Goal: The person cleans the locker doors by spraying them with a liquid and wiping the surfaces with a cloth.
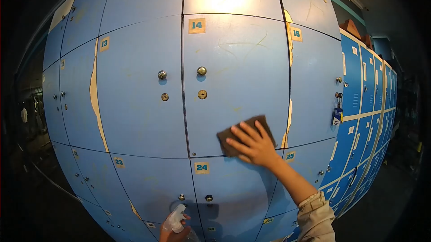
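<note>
My right hand (252, 142) lies flat over a dark brown cloth (226, 142), pressing it against the lower part of locker door 14 (233, 80). The cloth's edges stick out beyond my fingers, just above the seam with locker door 24 (238, 183). Low in the view, my left hand (173, 231) is wrapped round a spray bottle (178, 213) with a white trigger head. The bottle's body is mostly out of view. Door 14 carries a round metal knob (201, 70) and a keyhole lock (202, 94), with faint yellowish scribbles higher up.
Locker door 13 (134, 89) stands to the left, its left edge chipped. A key with a blue tag (337, 116) hangs from door 15 (314, 80). Brighter blue metal lockers (354, 80) recede on the right. Clothes (24, 114) hang in the dark at far left.
</note>
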Demonstrator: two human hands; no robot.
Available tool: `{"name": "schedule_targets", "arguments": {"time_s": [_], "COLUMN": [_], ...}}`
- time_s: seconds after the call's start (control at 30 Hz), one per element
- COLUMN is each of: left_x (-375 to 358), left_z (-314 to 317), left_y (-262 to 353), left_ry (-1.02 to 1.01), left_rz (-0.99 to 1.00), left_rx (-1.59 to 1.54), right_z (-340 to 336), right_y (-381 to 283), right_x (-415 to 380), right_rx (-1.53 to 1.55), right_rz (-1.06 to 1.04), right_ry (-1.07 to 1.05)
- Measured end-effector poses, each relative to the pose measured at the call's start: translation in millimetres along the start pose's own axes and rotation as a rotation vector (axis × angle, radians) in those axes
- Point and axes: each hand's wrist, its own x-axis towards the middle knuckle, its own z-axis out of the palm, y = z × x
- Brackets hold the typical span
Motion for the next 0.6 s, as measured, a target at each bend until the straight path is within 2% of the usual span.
{"name": "schedule_targets", "arguments": {"time_s": [0.1, 0.2, 0.3, 0.33, 0.4, 0.5, 0.6], "left_x": [0, -3, 6, 8, 10, 2, 0], "left_z": [-1, -12, -13, -13, -15, -1, 8], "left_y": [-19, -21, -14, -21, -39, -20, 3], "left_ry": [-0.035, -0.03, -0.058, -0.06, -0.066, 0.014, 0.031], "left_rz": [0.166, -0.088, 0.008, 0.037, 0.094, 0.028, -0.03], "left_rx": [0.072, 0.054, 0.315, 0.285, 0.225, 0.029, 0.012], "right_z": [-14, -31, -44, -49, -53, -46, -45], "right_y": [47, 112, 181, 199, 224, 237, 226], "right_x": [37, 87, 144, 161, 187, 198, 186], "right_rx": [-0.043, -0.131, -0.056, -0.007, -0.163, -0.258, -0.263], "right_rz": [0.087, 0.222, 0.359, 0.391, 0.411, 0.425, 0.415], "right_ry": [0.172, 0.432, 0.676, 0.747, 0.747, 0.726, 0.633]}}
